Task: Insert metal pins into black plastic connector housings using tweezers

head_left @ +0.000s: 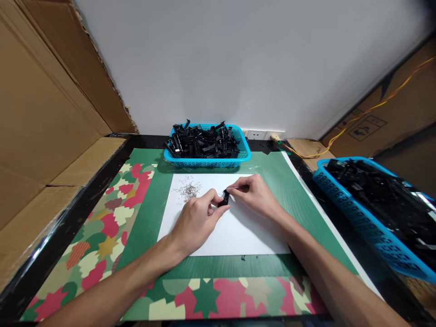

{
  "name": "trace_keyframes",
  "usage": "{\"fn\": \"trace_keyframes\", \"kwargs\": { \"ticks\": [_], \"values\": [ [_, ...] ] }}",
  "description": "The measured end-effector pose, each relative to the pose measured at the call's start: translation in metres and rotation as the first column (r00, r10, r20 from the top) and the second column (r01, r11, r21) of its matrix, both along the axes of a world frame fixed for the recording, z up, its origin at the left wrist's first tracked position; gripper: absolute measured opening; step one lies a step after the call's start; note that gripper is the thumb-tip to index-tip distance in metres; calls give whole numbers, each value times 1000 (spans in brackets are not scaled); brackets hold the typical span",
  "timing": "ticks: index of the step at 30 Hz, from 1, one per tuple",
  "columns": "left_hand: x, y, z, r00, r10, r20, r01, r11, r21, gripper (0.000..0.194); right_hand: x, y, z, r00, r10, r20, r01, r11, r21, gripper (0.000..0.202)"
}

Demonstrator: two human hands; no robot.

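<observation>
Over a white sheet (245,236), my left hand (199,215) pinches a small black plastic part (225,198) between thumb and fingers. My right hand (254,193) is closed on a thin metal tool (235,188), whose tip meets the upper end of the black part. The far end of the tool is hidden in the palm. To the left of my left hand, a loose pile of tiny metal pieces (190,190) lies on the sheet.
Behind the sheet stands a blue basket (207,162) heaped with black parts. Another blue basket (371,222) of black parts is at the right. Cardboard (51,100) rises at the left. A yellow cable (361,117) runs from a wall socket (257,135).
</observation>
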State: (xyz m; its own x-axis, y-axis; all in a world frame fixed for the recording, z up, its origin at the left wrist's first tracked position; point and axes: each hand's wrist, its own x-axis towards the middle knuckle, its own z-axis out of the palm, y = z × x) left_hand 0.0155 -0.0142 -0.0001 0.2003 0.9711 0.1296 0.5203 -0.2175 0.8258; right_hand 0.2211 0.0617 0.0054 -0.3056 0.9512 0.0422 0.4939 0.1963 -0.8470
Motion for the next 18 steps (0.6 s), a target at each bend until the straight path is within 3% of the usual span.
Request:
{"fn": "trace_keyframes", "kwargs": {
  "ticks": [6, 11, 15, 18],
  "values": [
    [-1, 1, -1, 1000, -6, -2, 6, 1000, 1, 19, 5, 0, 4, 996, 28, 88, -30, 999, 24, 25],
    [-1, 1, -1, 1000, -6, 10, 6, 1000, -3, 18, 9, 2, 6, 988, -7, 155, -17, 988, 156, 36],
    [-2, 2, -1, 999, -23, 26, 23, 1000, 4, 14, 14, 5, 10, 998, -21, 62, 5, 971, 239, 39],
    [-2, 3, -2, 999, -40, 33, 39, 999, 17, 11, 13, 6, 8, 994, 15, -109, 0, 990, 140, 39]
  ]
}}
